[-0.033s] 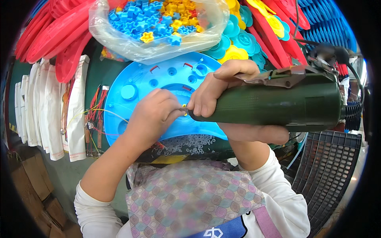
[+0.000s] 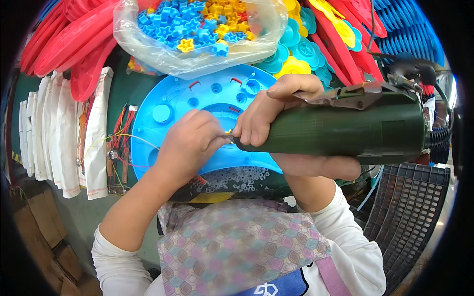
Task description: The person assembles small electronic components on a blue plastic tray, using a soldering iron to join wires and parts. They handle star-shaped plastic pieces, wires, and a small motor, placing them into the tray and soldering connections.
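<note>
- Our right hand (image 2: 257, 118) is wrapped around the green cylindrical tool (image 2: 350, 128), thumb above and fingers below, closed only as far as its thick body allows.
- The tool's long axis runs left to right, its narrow end toward our left hand (image 2: 190, 143), which is the nearer to that tip.
- Our left fingers are curled into a pinch just at that end; we cannot tell what they grip.
- The blue plastic shell (image 2: 170, 93) lies on the desk (image 2: 120, 91) beneath and beyond both hands, its left part nearer our left.
</note>
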`<state>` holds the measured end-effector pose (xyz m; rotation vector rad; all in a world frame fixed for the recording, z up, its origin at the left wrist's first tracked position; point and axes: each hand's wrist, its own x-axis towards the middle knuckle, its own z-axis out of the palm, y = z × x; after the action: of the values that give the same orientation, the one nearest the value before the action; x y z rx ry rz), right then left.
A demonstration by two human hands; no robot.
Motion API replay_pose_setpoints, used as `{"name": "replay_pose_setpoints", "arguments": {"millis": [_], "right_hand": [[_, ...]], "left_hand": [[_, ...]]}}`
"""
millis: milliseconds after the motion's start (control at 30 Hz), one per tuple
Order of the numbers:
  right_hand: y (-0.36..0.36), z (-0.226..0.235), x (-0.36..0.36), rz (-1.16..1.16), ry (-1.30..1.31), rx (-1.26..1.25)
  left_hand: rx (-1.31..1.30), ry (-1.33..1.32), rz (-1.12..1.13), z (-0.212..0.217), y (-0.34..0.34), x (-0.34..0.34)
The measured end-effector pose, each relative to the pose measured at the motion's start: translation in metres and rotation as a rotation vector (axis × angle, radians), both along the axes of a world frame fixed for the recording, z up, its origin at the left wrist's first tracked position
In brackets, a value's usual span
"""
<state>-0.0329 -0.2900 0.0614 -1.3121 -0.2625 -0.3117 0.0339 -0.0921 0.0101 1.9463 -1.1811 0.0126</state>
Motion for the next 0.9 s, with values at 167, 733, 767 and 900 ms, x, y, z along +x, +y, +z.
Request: {"name": "replay_pose_setpoints", "arguments": {"millis": [167,733,767,900], "right_hand": [[0.017,0.009,0.007,0.076,0.108,-0.051],[0.044,-0.011,0.021,0.039,0.027,-0.107],[0.045,-0.009,0.018,0.007,0.059,-0.077],[0.039,-0.023,0.026,0.093,-0.161,0.082]], "left_hand": [[0.158,-0.058,0.188,0.013,0.014,-0.008],[0.186,-0.049,0.187,-0.002,0.021,-0.006],[0.213,-0.061,0.174,0.002,0.022,-0.005],[0.185,0.058,0.109,0.014,0.039,-0.006]]}}
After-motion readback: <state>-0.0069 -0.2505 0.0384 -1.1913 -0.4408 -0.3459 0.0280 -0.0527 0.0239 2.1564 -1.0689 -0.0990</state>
